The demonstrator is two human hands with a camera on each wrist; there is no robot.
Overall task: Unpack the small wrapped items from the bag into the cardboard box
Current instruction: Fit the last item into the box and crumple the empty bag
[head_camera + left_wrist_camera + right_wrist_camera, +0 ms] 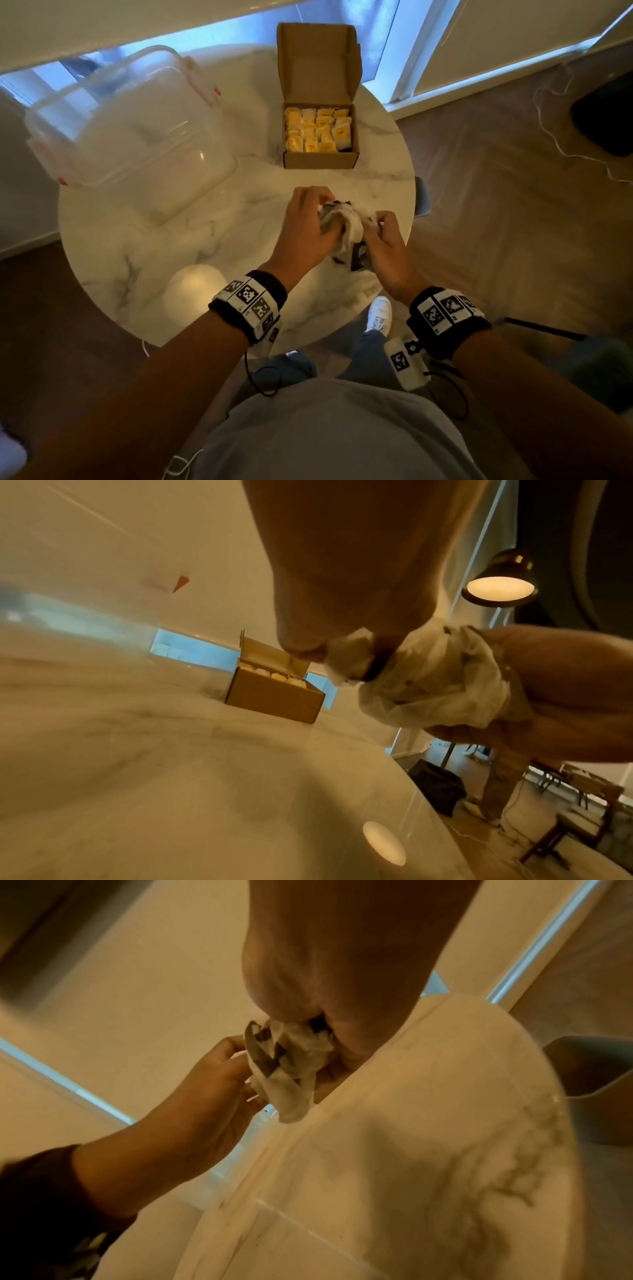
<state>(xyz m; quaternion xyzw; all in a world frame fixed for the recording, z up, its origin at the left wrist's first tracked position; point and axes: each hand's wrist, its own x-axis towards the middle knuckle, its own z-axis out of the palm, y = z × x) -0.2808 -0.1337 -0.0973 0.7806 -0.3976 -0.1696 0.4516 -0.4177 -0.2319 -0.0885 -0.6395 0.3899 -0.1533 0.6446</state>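
A crumpled white bag (347,229) with black print is bunched between both hands above the round marble table (154,246). My left hand (308,222) grips its left side, fingers curled into the folds. My right hand (380,236) pinches its right side. The bag (435,680) shows scrunched in the left wrist view, and the bag (291,1069) hangs from my right hand in the right wrist view. The open cardboard box (320,159) stands at the table's far side, filled with several yellow and white wrapped items (317,130). What the bag holds is hidden.
A clear plastic container (133,120) with a lid sits on the table's far left. A lamp's glare (195,291) lies near the front edge. Beyond the table's right edge are wooden floor, a white cable (565,147) and a dark object (606,113).
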